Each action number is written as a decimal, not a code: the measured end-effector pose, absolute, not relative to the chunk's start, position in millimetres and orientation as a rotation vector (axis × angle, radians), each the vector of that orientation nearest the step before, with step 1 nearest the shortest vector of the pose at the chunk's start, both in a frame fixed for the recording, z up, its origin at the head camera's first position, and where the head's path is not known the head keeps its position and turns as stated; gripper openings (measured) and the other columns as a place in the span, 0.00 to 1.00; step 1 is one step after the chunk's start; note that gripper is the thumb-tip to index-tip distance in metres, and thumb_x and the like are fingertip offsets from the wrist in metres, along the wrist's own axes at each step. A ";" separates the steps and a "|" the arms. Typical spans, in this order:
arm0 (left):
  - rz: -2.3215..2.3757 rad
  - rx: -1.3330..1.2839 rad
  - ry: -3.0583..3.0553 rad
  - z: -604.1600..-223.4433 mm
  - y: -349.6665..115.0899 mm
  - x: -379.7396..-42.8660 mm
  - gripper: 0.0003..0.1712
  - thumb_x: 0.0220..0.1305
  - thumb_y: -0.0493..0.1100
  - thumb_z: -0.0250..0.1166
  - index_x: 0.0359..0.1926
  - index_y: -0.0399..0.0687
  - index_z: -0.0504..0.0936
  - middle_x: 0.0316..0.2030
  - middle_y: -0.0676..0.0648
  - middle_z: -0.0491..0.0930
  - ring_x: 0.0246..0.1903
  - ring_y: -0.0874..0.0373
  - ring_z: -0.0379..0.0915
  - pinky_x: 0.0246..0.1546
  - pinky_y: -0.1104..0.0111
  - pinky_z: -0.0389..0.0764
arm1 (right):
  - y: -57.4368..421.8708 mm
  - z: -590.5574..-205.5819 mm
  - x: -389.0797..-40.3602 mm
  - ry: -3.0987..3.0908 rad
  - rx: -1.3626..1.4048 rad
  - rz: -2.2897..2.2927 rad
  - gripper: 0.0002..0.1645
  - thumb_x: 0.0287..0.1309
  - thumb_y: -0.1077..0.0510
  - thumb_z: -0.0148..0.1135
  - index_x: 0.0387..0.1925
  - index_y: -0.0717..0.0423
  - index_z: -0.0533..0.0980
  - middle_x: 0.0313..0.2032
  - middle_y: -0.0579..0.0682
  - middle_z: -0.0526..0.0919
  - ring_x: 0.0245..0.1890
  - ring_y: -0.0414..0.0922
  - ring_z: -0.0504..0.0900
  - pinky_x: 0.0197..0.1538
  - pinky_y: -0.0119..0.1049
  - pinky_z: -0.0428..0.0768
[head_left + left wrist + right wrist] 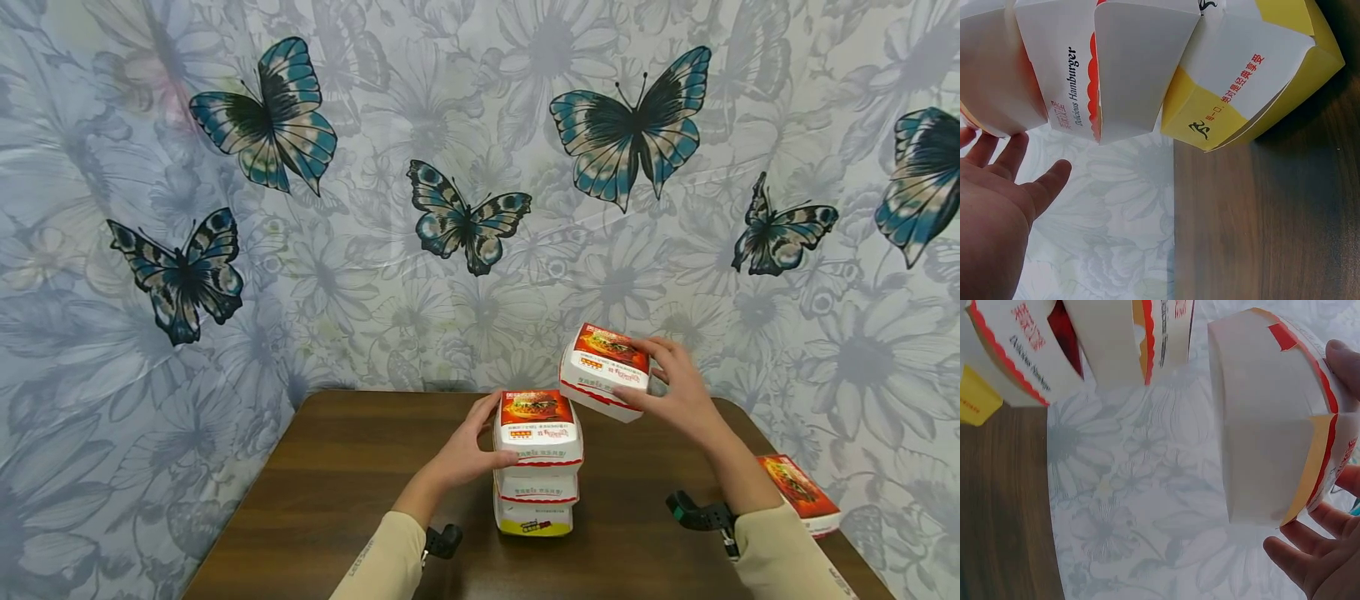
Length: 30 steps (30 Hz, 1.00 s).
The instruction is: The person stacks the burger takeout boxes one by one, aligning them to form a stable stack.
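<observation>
The right hand (678, 400) pinched a burger box (596, 379), raised and tilted just beside the top of a three-box stack (536, 490) on the surface (375, 467). The left hand (463, 452), fingers spread, seemed to touch the stack's top box (538, 429). Wrist views showed side lettering (1072, 87) ("Delicious Hamburger" in the left) hidden from the head view, which alone showed another box (801, 490) by the right forearm (742, 471).

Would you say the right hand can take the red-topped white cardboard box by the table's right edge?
Probably not: the right hand holds another red-topped white cardboard box, which it likely must release first.
</observation>
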<state>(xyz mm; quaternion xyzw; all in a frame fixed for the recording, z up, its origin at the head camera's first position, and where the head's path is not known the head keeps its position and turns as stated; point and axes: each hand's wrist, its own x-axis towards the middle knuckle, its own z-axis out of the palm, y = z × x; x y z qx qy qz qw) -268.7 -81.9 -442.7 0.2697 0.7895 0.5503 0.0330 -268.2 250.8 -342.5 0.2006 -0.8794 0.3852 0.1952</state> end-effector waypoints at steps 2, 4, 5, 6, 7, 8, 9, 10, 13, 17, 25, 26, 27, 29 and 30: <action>1.693 0.824 2.436 -442.8 -82.1 -268.8 0.55 0.51 0.58 0.71 0.74 0.70 0.48 0.72 0.57 0.50 0.71 0.57 0.49 0.68 0.48 0.59 | 247.6 -341.5 -266.7 -2.449 0.587 1.096 0.42 0.50 0.55 0.73 0.66 0.55 0.66 0.65 0.60 0.60 0.63 0.57 0.60 0.57 0.64 0.70; 1.693 0.820 2.436 -442.8 -82.1 -269.0 0.54 0.52 0.57 0.71 0.74 0.71 0.48 0.72 0.57 0.50 0.71 0.57 0.49 0.68 0.48 0.59 | 244.0 -340.1 -264.9 -2.438 0.617 1.122 0.42 0.50 0.56 0.72 0.66 0.55 0.66 0.65 0.60 0.60 0.63 0.57 0.60 0.58 0.64 0.69; 1.692 0.821 2.435 -442.6 -82.0 -269.2 0.54 0.52 0.57 0.71 0.74 0.71 0.48 0.72 0.57 0.51 0.71 0.57 0.49 0.68 0.48 0.59 | 242.1 -339.3 -264.0 -2.435 0.630 1.136 0.42 0.50 0.56 0.72 0.66 0.55 0.66 0.65 0.60 0.60 0.64 0.57 0.60 0.58 0.64 0.69; 1.693 0.823 2.433 -442.5 -82.0 -269.4 0.54 0.52 0.57 0.71 0.74 0.71 0.48 0.72 0.57 0.51 0.71 0.57 0.49 0.68 0.48 0.60 | 240.0 -338.5 -263.1 -2.434 0.646 1.147 0.42 0.51 0.56 0.72 0.66 0.54 0.66 0.66 0.59 0.59 0.64 0.57 0.60 0.59 0.64 0.69; 1.695 0.824 2.429 -442.2 -82.0 -269.5 0.54 0.52 0.56 0.71 0.74 0.71 0.48 0.72 0.57 0.51 0.71 0.56 0.50 0.68 0.48 0.59 | 237.7 -337.6 -262.1 -2.432 0.667 1.154 0.42 0.51 0.57 0.71 0.67 0.54 0.65 0.66 0.60 0.59 0.64 0.57 0.60 0.59 0.64 0.68; 1.697 0.827 2.425 -442.1 -81.9 -269.8 0.54 0.52 0.56 0.71 0.74 0.70 0.48 0.72 0.57 0.50 0.71 0.56 0.49 0.68 0.47 0.59 | 235.6 -336.8 -261.4 -2.431 0.685 1.165 0.41 0.51 0.57 0.71 0.67 0.54 0.65 0.66 0.59 0.59 0.65 0.57 0.59 0.59 0.64 0.68; 1.696 0.829 2.421 -441.6 -81.8 -269.9 0.55 0.52 0.55 0.71 0.74 0.69 0.47 0.72 0.56 0.50 0.71 0.56 0.49 0.68 0.47 0.59 | 233.3 -336.1 -260.7 -2.429 0.702 1.171 0.41 0.51 0.57 0.71 0.67 0.53 0.65 0.66 0.59 0.59 0.65 0.57 0.59 0.59 0.64 0.68; 1.688 0.826 2.415 -440.9 -81.6 -270.5 0.55 0.52 0.55 0.71 0.75 0.67 0.47 0.72 0.55 0.49 0.71 0.55 0.48 0.68 0.47 0.58 | 231.3 -335.9 -260.5 -2.424 0.721 1.175 0.41 0.51 0.58 0.71 0.67 0.53 0.65 0.66 0.59 0.59 0.65 0.57 0.60 0.59 0.63 0.69; 1.689 0.820 2.393 -433.3 -81.2 -265.5 0.56 0.52 0.53 0.71 0.75 0.62 0.46 0.73 0.52 0.49 0.72 0.54 0.48 0.68 0.46 0.57 | 225.5 -336.7 -259.8 -2.417 0.766 1.197 0.41 0.51 0.59 0.71 0.67 0.53 0.65 0.66 0.59 0.59 0.66 0.57 0.59 0.59 0.63 0.69; 1.696 0.808 2.358 -418.9 -81.8 -254.6 0.56 0.53 0.53 0.71 0.76 0.56 0.46 0.73 0.49 0.49 0.72 0.51 0.48 0.69 0.44 0.55 | 218.9 -341.4 -259.6 -2.427 0.787 1.202 0.41 0.51 0.57 0.71 0.67 0.52 0.65 0.67 0.58 0.58 0.66 0.55 0.58 0.60 0.62 0.69; 1.675 0.837 2.354 -412.0 -82.5 -251.1 0.56 0.54 0.52 0.70 0.76 0.52 0.45 0.73 0.46 0.48 0.72 0.50 0.47 0.69 0.44 0.55 | 207.8 -346.0 -258.1 -2.425 0.846 1.137 0.42 0.50 0.55 0.72 0.66 0.51 0.66 0.67 0.57 0.61 0.66 0.55 0.60 0.59 0.62 0.70; 1.676 0.839 2.355 -412.2 -82.4 -251.1 0.56 0.54 0.52 0.70 0.76 0.52 0.45 0.73 0.46 0.48 0.72 0.50 0.47 0.69 0.44 0.55 | 206.4 -346.2 -258.1 -2.425 0.856 1.144 0.42 0.50 0.55 0.72 0.67 0.50 0.66 0.67 0.56 0.60 0.66 0.55 0.60 0.59 0.63 0.70; 1.678 0.843 2.356 -412.5 -82.2 -251.1 0.56 0.54 0.52 0.71 0.76 0.52 0.45 0.73 0.45 0.48 0.72 0.50 0.47 0.69 0.44 0.55 | 205.0 -346.2 -258.0 -2.427 0.866 1.153 0.42 0.50 0.55 0.72 0.67 0.50 0.66 0.67 0.56 0.60 0.66 0.55 0.60 0.59 0.63 0.69; 1.679 0.847 2.360 -413.4 -82.0 -251.7 0.57 0.54 0.52 0.71 0.76 0.52 0.46 0.73 0.46 0.49 0.72 0.50 0.47 0.69 0.44 0.56 | 202.0 -346.3 -258.0 -2.434 0.878 1.166 0.42 0.50 0.54 0.71 0.67 0.48 0.66 0.67 0.54 0.59 0.67 0.55 0.60 0.59 0.64 0.69; 1.680 0.847 2.360 -413.8 -81.9 -252.0 0.57 0.54 0.52 0.71 0.76 0.52 0.46 0.73 0.46 0.49 0.72 0.50 0.47 0.69 0.44 0.56 | 200.6 -346.3 -257.8 -2.437 0.881 1.170 0.42 0.51 0.53 0.71 0.67 0.47 0.66 0.68 0.54 0.59 0.67 0.55 0.60 0.59 0.64 0.68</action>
